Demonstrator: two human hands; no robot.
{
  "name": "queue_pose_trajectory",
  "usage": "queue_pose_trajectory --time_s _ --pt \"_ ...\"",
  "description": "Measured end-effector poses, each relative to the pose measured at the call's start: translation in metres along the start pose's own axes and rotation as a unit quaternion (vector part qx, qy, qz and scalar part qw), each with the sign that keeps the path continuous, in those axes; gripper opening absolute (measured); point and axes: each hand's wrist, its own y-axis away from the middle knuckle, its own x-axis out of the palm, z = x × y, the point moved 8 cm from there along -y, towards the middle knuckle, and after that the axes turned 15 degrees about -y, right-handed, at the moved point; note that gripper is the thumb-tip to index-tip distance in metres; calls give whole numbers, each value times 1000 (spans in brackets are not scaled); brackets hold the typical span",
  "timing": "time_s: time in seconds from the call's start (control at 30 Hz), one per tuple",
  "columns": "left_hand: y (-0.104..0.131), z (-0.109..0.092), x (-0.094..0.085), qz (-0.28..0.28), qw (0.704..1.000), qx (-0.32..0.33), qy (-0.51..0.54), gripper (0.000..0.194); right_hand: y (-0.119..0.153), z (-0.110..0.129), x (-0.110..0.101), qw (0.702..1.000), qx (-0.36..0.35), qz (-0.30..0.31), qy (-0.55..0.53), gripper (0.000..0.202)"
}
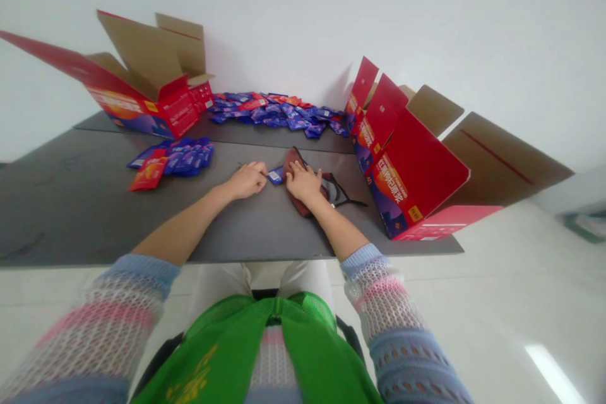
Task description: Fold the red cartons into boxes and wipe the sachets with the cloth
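My left hand (249, 180) rests on the grey table with its fingers curled closed; whatever they may hold is hidden. Just right of it lies a small blue packet (275, 176), partly covered by a brown cloth piece with black edging (294, 203). Spread fingers of my right hand (303, 183) lie flat on that cloth. Beside the right wrist is a grey part with a black strap (335, 191). Left of my left hand, several blue packets (189, 156) lie in an overlapping row, with red packets (149, 170) at their near end.
Along the wall is a long heap of blue and red packets (284, 115). An open red carton (161, 107) stands at the back left. On the right are more open red cartons, the nearest carton (407, 170) with raised flaps. The table's front edge (265, 259) runs before my lap.
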Motion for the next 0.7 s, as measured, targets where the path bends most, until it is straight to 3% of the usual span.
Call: queue_pose_trajectory --time_s 0.13,0.33,0.43,0.57,0.7 --pt "1 -8 3 -13 999 -15 -34 25 -13 -26 -8 1000 11 23 7 58" --pt "-9 0 3 -51 997 -48 19 30 -19 -38 -11 998 -19 65 15 73" --pt "-13 2 2 -58 997 -43 4 30 -16 -26 -8 988 -102 115 14 73" --pt "-13 2 3 -71 997 -37 1 28 1 2 4 953 -233 193 -4 70" --pt "-13 8 8 -72 996 -28 40 26 11 23 14 942 -274 191 -18 65"
